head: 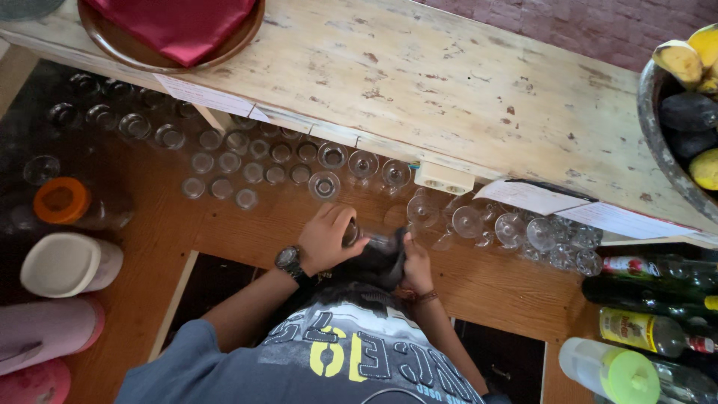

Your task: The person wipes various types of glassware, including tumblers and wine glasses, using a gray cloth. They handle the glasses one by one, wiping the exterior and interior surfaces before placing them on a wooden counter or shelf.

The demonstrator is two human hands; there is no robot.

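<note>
My left hand (323, 238), with a wristwatch on it, is closed around a small clear glass (350, 233) tilted on its side over the wooden shelf (479, 288). My right hand (416, 262), wearing a thin bracelet, grips a dark cloth (380, 259) pressed against the glass's open end. Both hands meet close in front of my chest. Rows of clear glasses (254, 168) stand just beyond my left hand, and stemmed glasses (467, 221) stand just beyond my right hand.
A worn whitewashed counter (419, 82) overhangs the shelf. It carries a round brown tray with a red napkin (176, 26) and a fruit bowl (677, 112). Bottles (651, 299) lie at right. An orange-lidded jar (63, 200) and a white-lidded container (67, 263) sit at left.
</note>
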